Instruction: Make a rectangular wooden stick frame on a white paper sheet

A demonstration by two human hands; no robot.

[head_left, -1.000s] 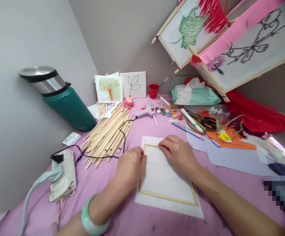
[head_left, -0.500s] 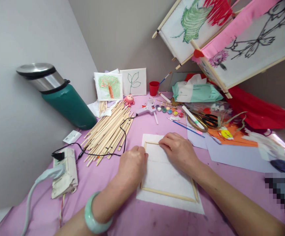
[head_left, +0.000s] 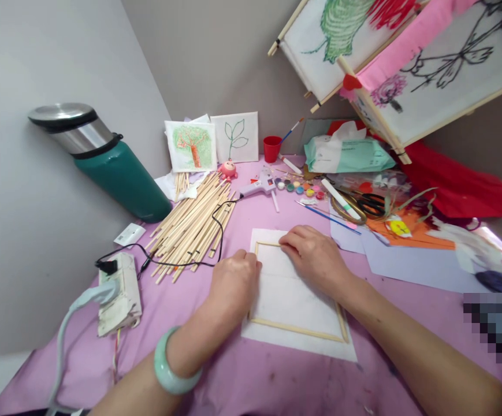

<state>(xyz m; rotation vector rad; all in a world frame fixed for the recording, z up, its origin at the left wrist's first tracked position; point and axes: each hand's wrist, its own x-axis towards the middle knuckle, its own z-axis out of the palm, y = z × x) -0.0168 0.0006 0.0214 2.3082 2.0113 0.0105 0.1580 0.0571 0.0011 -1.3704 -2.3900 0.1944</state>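
Note:
A square frame of thin wooden sticks (head_left: 298, 330) lies flat on a sheet of white paper (head_left: 294, 294) in front of me. My left hand (head_left: 235, 280), a pale green bangle (head_left: 170, 364) on its wrist, is closed on the frame's left side, fingers curled down over the stick. With finger and thumb pressed together, my right hand (head_left: 315, 257) grips the frame's far stick near its middle. Its palm and forearm hide the upper right corner and part of the right stick. The near stick and lower right corner are in plain sight.
Loose wooden sticks (head_left: 194, 225) lie left, crossed by the black cord of a glue gun (head_left: 257, 186). Further left are a power strip (head_left: 119, 294) and a green bottle (head_left: 123, 179). Scissors (head_left: 370, 205), paint pots (head_left: 300, 188) and wipes (head_left: 350, 155) sit right; paper lanterns (head_left: 406, 69) hang above.
The view has tilted slightly, so the table things sit a little higher. Both hands keep the same hold on the stick frame, with hardly any movement.

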